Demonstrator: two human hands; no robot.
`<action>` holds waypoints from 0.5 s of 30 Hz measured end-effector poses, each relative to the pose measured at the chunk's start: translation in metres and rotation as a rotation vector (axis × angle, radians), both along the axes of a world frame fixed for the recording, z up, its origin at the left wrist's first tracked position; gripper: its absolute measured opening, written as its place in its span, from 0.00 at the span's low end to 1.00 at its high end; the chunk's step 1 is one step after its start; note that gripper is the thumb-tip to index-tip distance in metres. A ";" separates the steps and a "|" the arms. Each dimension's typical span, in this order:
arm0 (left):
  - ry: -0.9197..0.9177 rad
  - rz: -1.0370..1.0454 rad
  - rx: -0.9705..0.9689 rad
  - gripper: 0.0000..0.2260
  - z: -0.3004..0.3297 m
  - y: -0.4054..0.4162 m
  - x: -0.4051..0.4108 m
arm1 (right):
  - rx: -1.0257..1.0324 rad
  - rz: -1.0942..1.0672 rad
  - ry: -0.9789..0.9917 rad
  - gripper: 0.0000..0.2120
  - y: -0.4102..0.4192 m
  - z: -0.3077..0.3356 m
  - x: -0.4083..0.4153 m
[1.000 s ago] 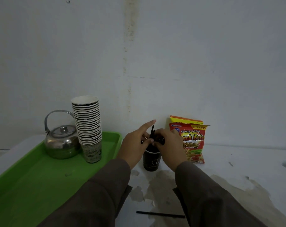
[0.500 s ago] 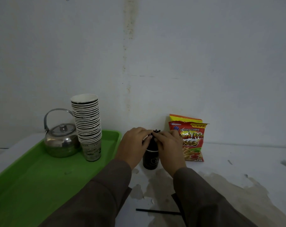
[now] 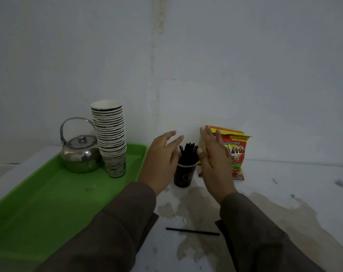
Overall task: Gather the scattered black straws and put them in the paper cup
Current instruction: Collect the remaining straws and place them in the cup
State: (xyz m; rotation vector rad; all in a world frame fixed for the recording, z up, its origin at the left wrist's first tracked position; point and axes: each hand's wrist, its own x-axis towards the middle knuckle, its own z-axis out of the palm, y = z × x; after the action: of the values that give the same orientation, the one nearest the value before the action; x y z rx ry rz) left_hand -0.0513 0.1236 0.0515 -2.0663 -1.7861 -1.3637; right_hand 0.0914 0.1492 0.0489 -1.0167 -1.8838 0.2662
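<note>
Your left hand and right hand flank the paper cup, fingers spread, holding nothing. Bundle of straws stands upright inside. One loose straw lies on the table nearer you.

Lower centre: the lone straw is flanked by two sleeves, with bare surface left open at right. Centre: the cup is hemmed by both hands; tray and snack bag crowd either side.

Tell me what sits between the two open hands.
In the head view, the dark paper cup holding a bundle of black straws stands between the left hand and right hand, neither gripping it.
</note>
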 end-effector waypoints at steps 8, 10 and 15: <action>-0.122 -0.064 -0.154 0.13 -0.048 -0.095 0.025 | -0.110 0.044 -0.208 0.09 -0.076 -0.058 0.035; -0.158 -0.023 -0.197 0.13 -0.067 -0.109 0.030 | -0.172 0.085 -0.345 0.09 -0.084 -0.070 0.040; -0.095 0.033 -0.229 0.15 -0.087 -0.114 0.036 | -0.096 0.073 -0.512 0.11 -0.089 -0.081 0.036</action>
State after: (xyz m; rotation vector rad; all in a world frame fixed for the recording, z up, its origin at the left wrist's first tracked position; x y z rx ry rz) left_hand -0.0158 0.0091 -0.0356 -2.0997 -2.0956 -1.3254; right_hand 0.1279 0.0597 -0.0321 -1.1593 -2.3911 0.1470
